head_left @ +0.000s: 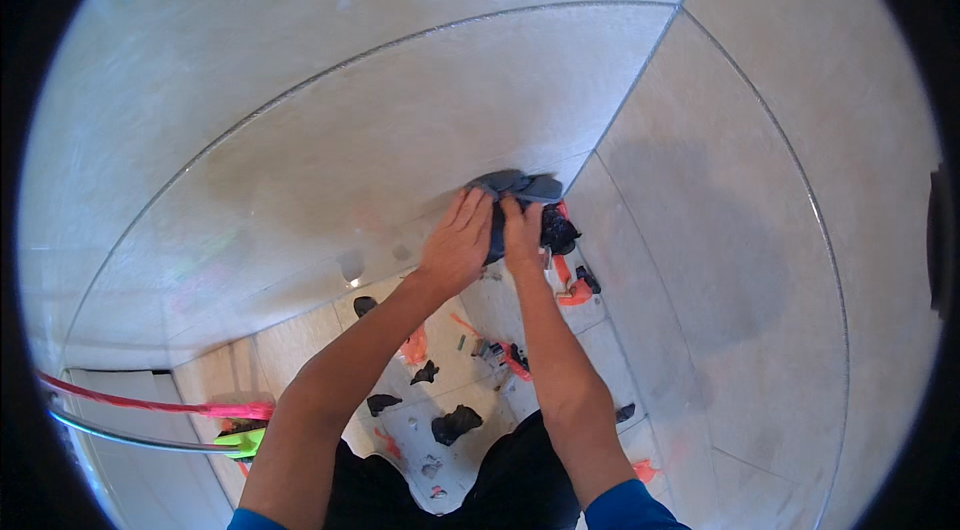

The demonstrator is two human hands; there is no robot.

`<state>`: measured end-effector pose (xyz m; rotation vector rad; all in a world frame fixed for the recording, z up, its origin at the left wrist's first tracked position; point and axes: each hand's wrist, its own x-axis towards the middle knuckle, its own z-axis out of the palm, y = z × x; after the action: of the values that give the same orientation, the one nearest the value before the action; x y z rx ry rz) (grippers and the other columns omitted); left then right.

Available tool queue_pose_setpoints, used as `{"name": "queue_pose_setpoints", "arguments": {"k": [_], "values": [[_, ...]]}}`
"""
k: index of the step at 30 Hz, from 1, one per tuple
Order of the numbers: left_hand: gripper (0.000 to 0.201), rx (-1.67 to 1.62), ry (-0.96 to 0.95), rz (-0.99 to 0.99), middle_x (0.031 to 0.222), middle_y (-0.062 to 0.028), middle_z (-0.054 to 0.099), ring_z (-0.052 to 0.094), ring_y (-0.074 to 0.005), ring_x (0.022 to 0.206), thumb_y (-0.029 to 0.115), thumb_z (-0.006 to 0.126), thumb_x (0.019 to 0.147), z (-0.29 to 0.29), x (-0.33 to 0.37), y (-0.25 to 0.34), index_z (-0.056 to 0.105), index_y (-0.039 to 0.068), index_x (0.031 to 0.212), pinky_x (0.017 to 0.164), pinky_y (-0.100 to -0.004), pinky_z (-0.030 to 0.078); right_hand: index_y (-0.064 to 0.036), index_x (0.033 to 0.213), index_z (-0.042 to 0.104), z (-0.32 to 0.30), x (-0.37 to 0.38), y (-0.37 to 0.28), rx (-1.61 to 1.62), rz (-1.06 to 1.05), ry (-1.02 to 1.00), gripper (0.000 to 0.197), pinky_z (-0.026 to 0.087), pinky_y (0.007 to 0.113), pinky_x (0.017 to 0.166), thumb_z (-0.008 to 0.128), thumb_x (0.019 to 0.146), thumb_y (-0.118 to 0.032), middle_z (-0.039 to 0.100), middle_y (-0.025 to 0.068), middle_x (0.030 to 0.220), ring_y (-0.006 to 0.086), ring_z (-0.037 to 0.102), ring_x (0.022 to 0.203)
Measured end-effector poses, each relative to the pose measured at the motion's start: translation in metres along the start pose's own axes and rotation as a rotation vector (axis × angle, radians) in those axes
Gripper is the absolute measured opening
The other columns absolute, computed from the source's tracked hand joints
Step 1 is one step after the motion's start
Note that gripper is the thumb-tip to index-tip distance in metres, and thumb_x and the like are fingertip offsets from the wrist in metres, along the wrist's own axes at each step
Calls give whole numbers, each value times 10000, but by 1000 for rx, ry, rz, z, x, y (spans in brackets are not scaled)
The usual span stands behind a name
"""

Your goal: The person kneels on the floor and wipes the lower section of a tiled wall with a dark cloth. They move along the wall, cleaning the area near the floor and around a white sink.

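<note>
A dark grey cloth (515,186) is bunched against the shiny beige tiled wall, just left of the corner. My left hand (460,241) lies over its left side, fingers stretched together toward its upper edge. My right hand (521,232) grips the cloth's right part, the fingers partly bent into it. Both hands are close together, and a fold of cloth hangs between them. Below and right of the cloth, a black crumpled plastic piece (560,229) lies by the corner.
Black scraps (457,424), orange-red plastic strips (575,292) and small bits lie scattered over the tiled floor. At lower left are a pink handle (150,405), a shiny curved tube (140,442) and a bright green object (241,444). A tiled side wall (720,230) rises on the right.
</note>
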<state>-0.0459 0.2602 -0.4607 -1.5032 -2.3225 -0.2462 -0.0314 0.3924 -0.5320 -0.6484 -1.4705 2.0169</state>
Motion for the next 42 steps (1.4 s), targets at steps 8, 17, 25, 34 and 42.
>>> {"name": "queue_pose_setpoints", "arguments": {"k": [8, 17, 25, 34, 42], "values": [[517, -30, -9, 11, 1297, -242, 503, 393, -360, 1308, 79, 586, 691, -10, 0, -1, 564, -154, 1152, 1139, -479, 264, 67, 1249, 429, 2, 17, 2, -231, -336, 159, 599, 360, 408, 1006, 676, 715, -49, 494, 238, 1197, 369, 488, 1084], [570, 4, -173, 31, 1342, -250, 468, 385, -346, 1319, 98, 598, 706, 24, 15, 13, 519, -155, 1211, 1159, -464, 236, -187, 1416, 360, -9, 16, 3, 476, 342, 191, 611, 439, 385, 942, 613, 861, -172, 510, 78, 1285, 261, 525, 1101], [417, 38, -180, -44, 1322, -233, 474, 417, -360, 1254, 98, 556, 771, 7, -28, 3, 585, -138, 1114, 1048, -418, 347, -117, 1191, 533, 17, -8, 55, 622, 547, 159, 367, 478, 369, 860, 581, 861, -271, 596, 55, 1104, 235, 564, 995], [479, -335, 129, -425, 1274, -221, 506, 489, -381, 1171, 32, 648, 703, 14, -15, 27, 553, -101, 1154, 988, -417, 419, -34, 1350, 410, 3, 15, 62, 485, 309, 204, 555, 435, 368, 922, 565, 866, -258, 536, 121, 1222, 252, 538, 1036], [348, -1174, 419, -1328, 1152, -182, 587, 621, -274, 943, 120, 659, 834, 15, -77, 15, 584, -29, 1139, 787, -363, 525, 4, 1387, 326, 84, -66, -19, 413, 252, 64, 549, 408, 343, 972, 549, 906, -139, 497, 138, 1267, 235, 508, 1113]]}}
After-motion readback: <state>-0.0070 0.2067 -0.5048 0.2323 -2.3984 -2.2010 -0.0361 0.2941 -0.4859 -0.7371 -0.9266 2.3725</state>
